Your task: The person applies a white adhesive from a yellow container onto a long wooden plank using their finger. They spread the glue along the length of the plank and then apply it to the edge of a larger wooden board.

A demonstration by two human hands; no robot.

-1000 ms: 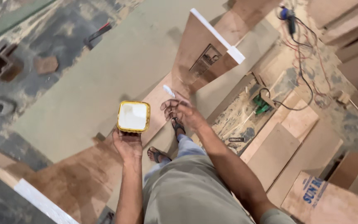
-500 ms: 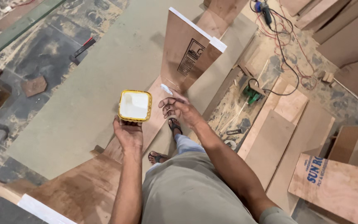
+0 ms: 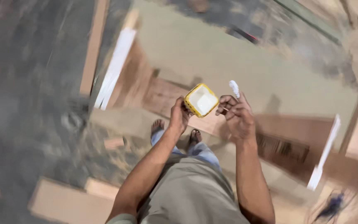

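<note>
left hand [image 3: 180,115] wrapped round the side of a small square yellow tub [image 3: 201,100], fingers curled and shut tight on it. tub full of white glue, held up in the air in front of the body, over a brown plywood board [image 3: 295,132] lying flat on the floor. right hand [image 3: 237,114] just beside the tub, fingers bent in, pinching a thin stick [image 3: 234,88] with a white tip. white tip pointing up, close to the tub but not in it. feet in sandals [image 3: 194,136] down below, standing on a big pale sheet [image 3: 245,54]. white-edged boards [image 3: 113,68] off to the left. everything blurry.
</note>
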